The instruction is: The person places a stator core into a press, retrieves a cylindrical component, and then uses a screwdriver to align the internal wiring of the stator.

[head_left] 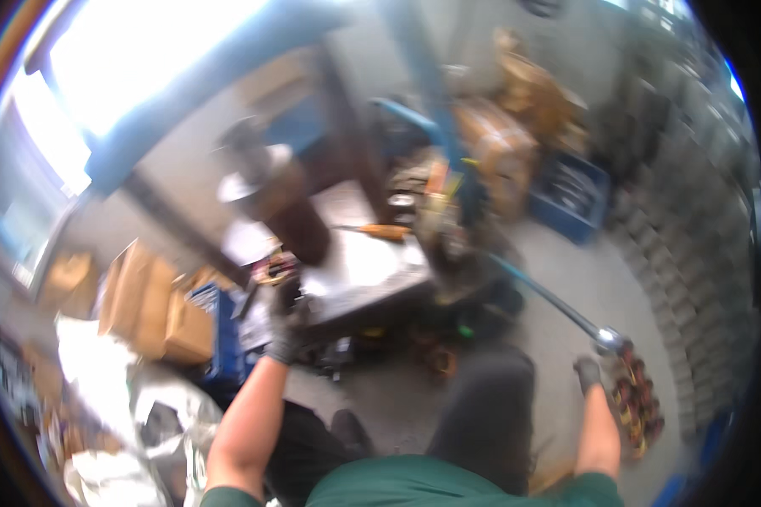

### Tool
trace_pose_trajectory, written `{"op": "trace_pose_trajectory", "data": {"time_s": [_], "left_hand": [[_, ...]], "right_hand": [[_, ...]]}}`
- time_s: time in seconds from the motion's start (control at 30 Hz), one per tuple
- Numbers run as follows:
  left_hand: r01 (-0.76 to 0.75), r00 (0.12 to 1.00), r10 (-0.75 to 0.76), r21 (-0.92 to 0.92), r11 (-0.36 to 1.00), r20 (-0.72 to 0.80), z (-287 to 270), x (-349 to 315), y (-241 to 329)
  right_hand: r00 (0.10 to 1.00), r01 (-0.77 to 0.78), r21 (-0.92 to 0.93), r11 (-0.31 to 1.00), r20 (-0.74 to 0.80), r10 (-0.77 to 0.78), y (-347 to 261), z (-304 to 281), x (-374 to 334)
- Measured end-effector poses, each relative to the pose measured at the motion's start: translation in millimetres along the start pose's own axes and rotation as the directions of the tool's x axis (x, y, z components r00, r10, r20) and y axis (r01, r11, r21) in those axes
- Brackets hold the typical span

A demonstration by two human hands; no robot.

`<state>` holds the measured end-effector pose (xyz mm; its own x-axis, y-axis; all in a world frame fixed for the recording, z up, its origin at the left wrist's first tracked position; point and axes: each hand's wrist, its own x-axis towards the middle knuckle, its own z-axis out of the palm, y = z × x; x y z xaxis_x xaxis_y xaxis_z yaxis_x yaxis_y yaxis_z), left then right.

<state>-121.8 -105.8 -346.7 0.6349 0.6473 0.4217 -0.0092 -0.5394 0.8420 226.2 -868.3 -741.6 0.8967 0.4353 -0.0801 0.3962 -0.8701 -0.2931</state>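
In a dark grey glove, my left hand [286, 325] reaches to the left side of a press. Its fingers are closed at a small part with copper and dark colours [274, 269], beside the dark press column [300, 224]. Blur hides the exact grip. My right hand [588, 373], also gloved, is low on the right, just below the round metal end [609, 339] of a long lever [550, 297]. Its fingers are smeared, and no held thing shows. Next to it stands a group of several copper-and-dark parts [638, 397].
A screwdriver-like tool with an orange handle [385, 231] lies on the metal bench [364, 275]. Cardboard boxes [139, 296] and white sacks [156, 397] are at left. A blue crate [569, 196] stands at back right, near stacked grey pieces [681, 253].
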Motion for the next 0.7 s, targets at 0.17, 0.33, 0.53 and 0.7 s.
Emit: {"op": "trace_pose_trajectory", "data": {"time_s": [0.17,0.33,0.53,0.7], "left_hand": [[0.056,0.898,0.255,0.665,0.745,-0.36,-46,21,24],[0.238,0.96,-0.085,0.611,0.755,-0.268,-68,34,-17],[0.264,0.962,-0.184,0.514,0.816,-0.201,-59,52,-21],[0.084,0.97,0.02,0.411,0.908,-0.243,-60,40,23]], "right_hand": [[0.961,-0.253,0.781,0.571,0.27,0.056,-234,-93,-27],[0.893,0.449,0.337,0.827,-0.2,-0.403,-333,-205,-6],[0.738,0.675,0.12,0.728,-0.128,-0.663,-536,-392,-69],[0.592,0.682,0.557,0.474,-0.041,-0.805,-645,-394,-68]]}}
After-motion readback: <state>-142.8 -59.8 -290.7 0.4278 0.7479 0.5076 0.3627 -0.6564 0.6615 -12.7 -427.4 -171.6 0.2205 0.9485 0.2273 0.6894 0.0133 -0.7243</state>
